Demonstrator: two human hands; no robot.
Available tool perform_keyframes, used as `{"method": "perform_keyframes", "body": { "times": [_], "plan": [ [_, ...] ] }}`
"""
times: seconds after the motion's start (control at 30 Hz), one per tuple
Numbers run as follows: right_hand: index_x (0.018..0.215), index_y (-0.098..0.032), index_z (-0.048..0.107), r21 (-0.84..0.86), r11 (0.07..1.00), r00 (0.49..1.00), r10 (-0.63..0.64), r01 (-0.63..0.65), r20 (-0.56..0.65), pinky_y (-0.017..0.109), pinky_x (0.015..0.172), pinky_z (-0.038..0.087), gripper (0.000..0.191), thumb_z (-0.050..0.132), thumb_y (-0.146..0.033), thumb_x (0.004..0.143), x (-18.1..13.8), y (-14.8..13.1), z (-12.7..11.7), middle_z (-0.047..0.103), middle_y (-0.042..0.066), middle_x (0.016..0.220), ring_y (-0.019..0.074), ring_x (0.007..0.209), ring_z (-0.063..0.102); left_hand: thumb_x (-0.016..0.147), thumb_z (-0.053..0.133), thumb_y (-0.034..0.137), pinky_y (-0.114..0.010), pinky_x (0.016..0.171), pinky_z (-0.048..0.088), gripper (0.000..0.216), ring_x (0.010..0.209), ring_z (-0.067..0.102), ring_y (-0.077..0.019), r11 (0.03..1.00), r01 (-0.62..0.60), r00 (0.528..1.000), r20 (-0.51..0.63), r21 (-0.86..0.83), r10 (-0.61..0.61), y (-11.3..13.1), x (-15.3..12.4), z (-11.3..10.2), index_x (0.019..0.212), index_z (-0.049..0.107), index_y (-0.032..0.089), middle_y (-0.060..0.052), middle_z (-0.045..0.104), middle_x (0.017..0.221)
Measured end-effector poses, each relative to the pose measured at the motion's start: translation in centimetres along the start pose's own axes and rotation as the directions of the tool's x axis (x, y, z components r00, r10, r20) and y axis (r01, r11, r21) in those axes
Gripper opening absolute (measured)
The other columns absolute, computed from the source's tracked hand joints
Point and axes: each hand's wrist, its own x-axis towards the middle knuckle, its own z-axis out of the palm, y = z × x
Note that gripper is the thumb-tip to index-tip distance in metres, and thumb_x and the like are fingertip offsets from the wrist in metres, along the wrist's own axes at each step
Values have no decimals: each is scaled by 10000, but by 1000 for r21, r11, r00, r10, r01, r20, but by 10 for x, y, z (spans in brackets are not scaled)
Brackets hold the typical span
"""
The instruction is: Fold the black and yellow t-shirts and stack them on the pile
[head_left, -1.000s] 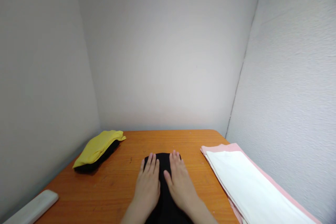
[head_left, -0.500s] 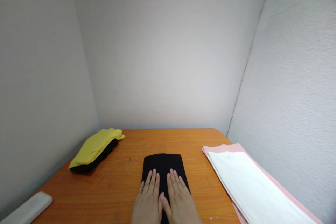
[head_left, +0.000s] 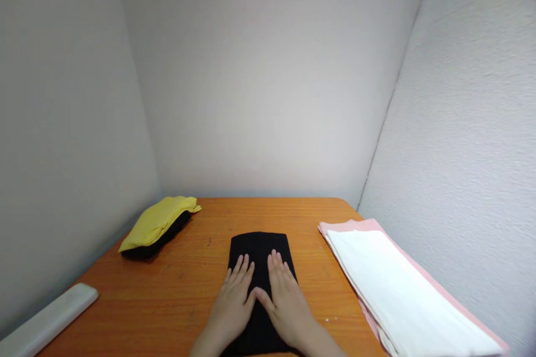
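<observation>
A folded black cloth [head_left: 260,245] lies flat in the middle of the wooden table. My left hand [head_left: 235,297] rests palm down on its left side, fingers stretched forward. On the right side of the cloth my right hand [head_left: 287,304] also lies flat, reaching slightly farther forward. The two thumbs point inward and meet near the cloth's centre. Both hands are open and press on the fabric without gripping it. Part of the cloth is hidden under them.
At the far left, a folded yellow cloth [head_left: 163,220] lies on a black one [head_left: 159,242]. A white, rounded bar-like object [head_left: 50,318] sits at the near left edge. On the right, folded white cloth [head_left: 389,284] covers pink cloth [head_left: 371,225]. Walls enclose the table [head_left: 268,212].
Both hands have slid a little forward on the black cloth, and more of my forearms shows. The view has tilted slightly down, bringing the cloth's near edge into sight.
</observation>
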Motion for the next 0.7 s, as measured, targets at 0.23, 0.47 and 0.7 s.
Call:
{"method": "perform_keyframes", "body": {
  "times": [0.23,0.47,0.7],
  "plan": [
    [1483,-160,72,10,994,993,-106,106,-52,473,1151,245,682,361,-490,962,-15,-22,-3,45,91,1542,281,1419,96,916,333,328,-525,1168,159,549,1438,157,-241,997,-26,997,-75,67,31,11,-16,-1,1458,297,246,-27,219,1540],
    [1466,-119,167,35,997,997,-72,72,7,444,1160,233,719,371,-563,939,-25,-16,8,87,104,1527,280,1413,135,911,332,458,-491,1167,178,601,1442,105,-251,992,16,999,37,127,-21,17,-21,1,1466,253,243,-13,129,1549],
    [1468,-142,150,-1,1000,1000,8,-8,-20,466,1158,236,750,387,-595,919,-33,-2,6,118,102,1525,279,1412,149,902,363,468,-493,1159,204,616,1442,135,-245,996,8,1000,-15,94,-6,13,-22,2,1461,261,229,-24,147,1542]
  ]
}}
